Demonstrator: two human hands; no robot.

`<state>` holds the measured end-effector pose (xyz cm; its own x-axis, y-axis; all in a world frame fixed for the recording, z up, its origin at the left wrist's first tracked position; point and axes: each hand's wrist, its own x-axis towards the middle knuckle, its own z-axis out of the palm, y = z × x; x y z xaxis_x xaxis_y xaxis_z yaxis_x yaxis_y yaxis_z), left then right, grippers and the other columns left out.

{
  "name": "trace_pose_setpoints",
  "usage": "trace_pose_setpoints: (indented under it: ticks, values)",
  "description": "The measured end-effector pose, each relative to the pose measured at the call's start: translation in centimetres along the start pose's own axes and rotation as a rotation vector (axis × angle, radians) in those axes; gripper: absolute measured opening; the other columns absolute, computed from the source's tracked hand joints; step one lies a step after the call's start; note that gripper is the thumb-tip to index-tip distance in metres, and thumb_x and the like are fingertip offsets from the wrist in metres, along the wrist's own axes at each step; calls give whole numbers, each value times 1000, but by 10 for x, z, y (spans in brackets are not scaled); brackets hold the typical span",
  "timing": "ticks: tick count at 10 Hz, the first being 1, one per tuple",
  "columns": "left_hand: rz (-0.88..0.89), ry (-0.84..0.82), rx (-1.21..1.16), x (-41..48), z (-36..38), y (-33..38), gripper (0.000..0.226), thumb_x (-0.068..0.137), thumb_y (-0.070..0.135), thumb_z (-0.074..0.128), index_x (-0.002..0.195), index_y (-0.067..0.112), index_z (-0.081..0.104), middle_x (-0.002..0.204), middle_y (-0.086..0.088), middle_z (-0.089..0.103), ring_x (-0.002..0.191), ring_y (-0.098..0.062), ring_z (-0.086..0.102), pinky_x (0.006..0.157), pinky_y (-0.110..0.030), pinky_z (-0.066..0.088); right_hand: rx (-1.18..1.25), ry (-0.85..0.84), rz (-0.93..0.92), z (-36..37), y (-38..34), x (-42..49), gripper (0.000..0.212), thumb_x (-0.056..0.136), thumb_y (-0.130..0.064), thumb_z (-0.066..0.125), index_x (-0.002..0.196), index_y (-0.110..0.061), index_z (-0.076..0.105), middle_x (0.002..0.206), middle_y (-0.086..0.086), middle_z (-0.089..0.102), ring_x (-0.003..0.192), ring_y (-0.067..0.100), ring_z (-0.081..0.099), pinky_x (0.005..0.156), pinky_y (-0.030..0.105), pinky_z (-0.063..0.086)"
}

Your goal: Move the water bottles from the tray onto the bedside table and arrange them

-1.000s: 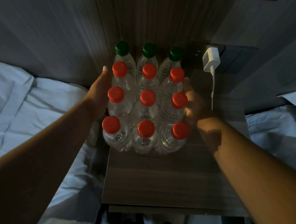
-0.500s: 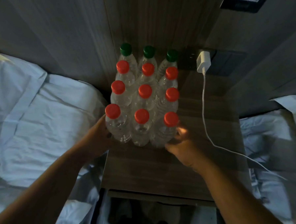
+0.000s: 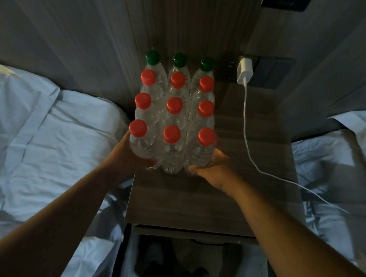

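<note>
The water bottles (image 3: 172, 159) are seen in clear, glossy, ribbed plastic with smooth plastic caps (image 3: 172, 134); the bedside table (image 3: 195, 202) is finished in matt wood grain, the bedding (image 3: 51, 131) in creased cloth

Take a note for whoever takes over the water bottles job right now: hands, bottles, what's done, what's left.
Left hand: curled round the front-left bottle, low down.
Right hand: curled round the base of the front-right bottle.
Bottles: twelve upright on the bedside table, three across, four deep, green-capped row at the wall; charger cable to their right.
Done: no tray in view; every visible bottle is on the table.
Left: probably only squaring the front row, then letting go.
</note>
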<state>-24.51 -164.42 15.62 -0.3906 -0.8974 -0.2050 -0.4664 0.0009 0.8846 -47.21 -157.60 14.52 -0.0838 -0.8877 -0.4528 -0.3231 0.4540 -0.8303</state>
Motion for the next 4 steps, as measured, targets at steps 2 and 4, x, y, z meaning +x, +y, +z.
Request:
trace_pose_setpoints:
  ticks: [2, 4]
  values:
    - [24, 35, -3, -15, -18, 26, 60, 72, -5, 79, 119, 22, 53, 99, 19, 68, 91, 19, 59, 67, -2, 46, -140, -70, -51, -27, -29, -18, 59, 75, -31, 77, 127, -34, 49, 116, -13, 65, 103, 5, 61, 90, 29, 50]
    - [-101, 81, 341, -35, -49, 68, 58, 75, 26, 79, 128, 25, 54, 114, 7, 63, 108, -19, 60, 92, -43, 52, -607, -80, 55, -60, -62, -47, 68, 70, -66, 57, 127, -29, 54, 125, 3, 62, 107, 25, 61, 92, 44, 52]
